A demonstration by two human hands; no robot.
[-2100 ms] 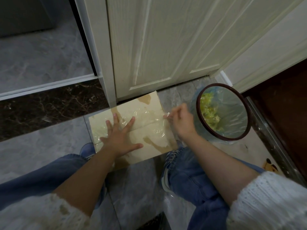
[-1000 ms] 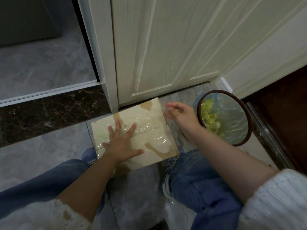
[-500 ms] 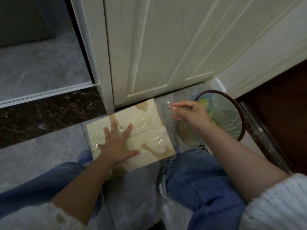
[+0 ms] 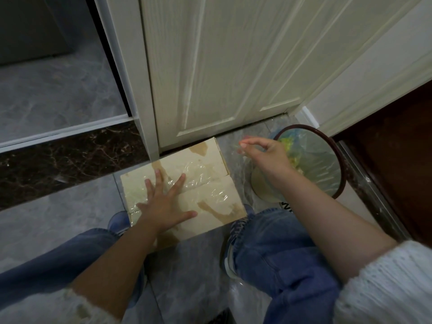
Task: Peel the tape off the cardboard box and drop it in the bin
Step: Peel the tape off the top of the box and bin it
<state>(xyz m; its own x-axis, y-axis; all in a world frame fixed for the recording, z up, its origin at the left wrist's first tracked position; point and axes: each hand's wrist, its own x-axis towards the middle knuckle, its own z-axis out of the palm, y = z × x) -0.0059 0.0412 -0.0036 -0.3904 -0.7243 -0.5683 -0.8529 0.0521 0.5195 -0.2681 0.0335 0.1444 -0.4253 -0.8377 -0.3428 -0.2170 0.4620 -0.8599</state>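
Now the right hand [image 4: 268, 157], pinching clear peeled tape [image 4: 243, 160], should carry it fully over the brown-rimmed round bin [image 4: 342, 183] before releasing; the flat, open left hand [image 4: 163, 204] steadies the pale cardboard box [image 4: 210, 164].

The left hand [image 4: 163, 204] covers the middle of the cardboard box [image 4: 205, 164], hiding the flap seam there. The clear tape [image 4: 243, 160] hanging from the right hand [image 4: 268, 157] is nearly see-through, its edges hard to trace. The right forearm hides the near rim of the bin [image 4: 336, 155]. Both sleeves run off the bottom edge.
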